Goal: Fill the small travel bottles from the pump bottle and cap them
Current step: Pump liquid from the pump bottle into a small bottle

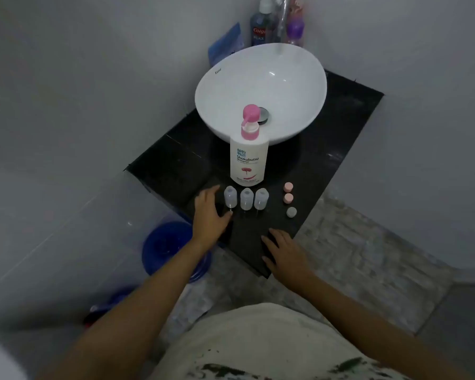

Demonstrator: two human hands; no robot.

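Observation:
A white pump bottle [248, 160] with a pink pump head stands on the black counter [176, 160], in front of the basin. Three small clear travel bottles stand uncapped in a row before it: left [229, 197], middle [246, 199], right [261, 199]. To their right lie three loose caps, two pink [288, 187] [288, 198] and one pale grey [291, 212]. My left hand [210, 215] is spread just left of the leftmost travel bottle, with the thumb under it and nothing held. My right hand [284, 252] rests flat on the counter's near corner.
A white bowl basin [261, 89] fills the back of the counter, with toiletry bottles [261, 26] and a tap [283, 23] behind it. A blue bucket [166, 246] stands on the floor left of the counter. Walls close in on both sides.

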